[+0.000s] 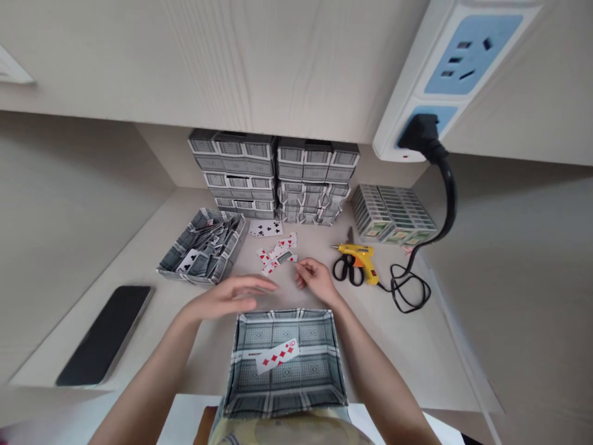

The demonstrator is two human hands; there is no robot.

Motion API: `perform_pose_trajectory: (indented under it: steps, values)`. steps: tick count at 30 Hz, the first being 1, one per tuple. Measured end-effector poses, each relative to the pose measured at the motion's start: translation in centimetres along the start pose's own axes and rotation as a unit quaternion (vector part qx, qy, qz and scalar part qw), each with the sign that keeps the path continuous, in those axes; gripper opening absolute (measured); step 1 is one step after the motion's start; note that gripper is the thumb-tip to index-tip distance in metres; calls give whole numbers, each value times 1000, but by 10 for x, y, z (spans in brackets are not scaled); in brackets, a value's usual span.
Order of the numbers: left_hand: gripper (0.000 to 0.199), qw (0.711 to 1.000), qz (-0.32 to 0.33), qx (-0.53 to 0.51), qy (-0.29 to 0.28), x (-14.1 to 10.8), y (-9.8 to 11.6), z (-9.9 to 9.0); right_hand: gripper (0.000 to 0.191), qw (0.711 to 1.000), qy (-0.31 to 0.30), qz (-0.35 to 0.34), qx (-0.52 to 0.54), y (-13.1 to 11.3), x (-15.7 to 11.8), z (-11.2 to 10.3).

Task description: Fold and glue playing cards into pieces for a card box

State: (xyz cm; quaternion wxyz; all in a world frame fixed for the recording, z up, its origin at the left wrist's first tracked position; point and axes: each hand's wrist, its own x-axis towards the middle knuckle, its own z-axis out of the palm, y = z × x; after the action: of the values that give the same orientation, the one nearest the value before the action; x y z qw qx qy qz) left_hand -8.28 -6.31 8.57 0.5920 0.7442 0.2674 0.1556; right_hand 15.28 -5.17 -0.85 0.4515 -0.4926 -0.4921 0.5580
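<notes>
My left hand point(234, 295) hovers above the desk, fingers stretched out to the right and holding nothing. My right hand point(315, 279) has its fingers curled in a pinch beside a few cut red card pieces point(281, 248); whatever its fingertips hold is too small to make out. Between my forearms, at the desk's front edge, an open box made of grey-backed cards point(296, 398) has a cut nine of diamonds point(278, 356) inside. Left of the pieces, a card-built tray point(169, 258) holds many loose cards. A black-suited card point(265, 228) lies behind the pieces.
Stacked card-built boxes point(245, 165) stand at the back, with packed card decks point(391, 213) to their right. A yellow glue gun point(364, 254), black scissors point(348, 270) and a cable lie on the right. A phone point(105, 334) lies left. A power strip point(445, 80) hangs upper right.
</notes>
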Motion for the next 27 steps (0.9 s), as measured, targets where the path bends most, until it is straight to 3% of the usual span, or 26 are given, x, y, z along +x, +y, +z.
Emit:
perform_pose_trajectory:
  steps: [5, 10, 18, 23, 25, 27]
  values:
    - [40, 993, -87, -6, 79, -23, -11, 16, 34, 1000, 8, 2, 23, -5, 0, -2]
    - [30, 973, -136, 7, 187, -4, -21, 32, 34, 998, 8, 11, 54, -13, -1, -4]
    - [29, 951, -97, -42, 291, 34, -31, 25, 29, 995, 21, -8, 96, -54, -13, -33]
    - [28, 926, -93, -78, 357, 39, -40, 26, 28, 999, 38, -25, 29, -73, -27, -50]
    - [27, 918, -95, -93, 374, 39, -39, 29, 30, 996, 84, -26, -32, -71, -31, -59]
    - [26, 903, -94, -103, 407, 38, -36, 34, 31, 972, 201, -45, -113, -63, -35, -74]
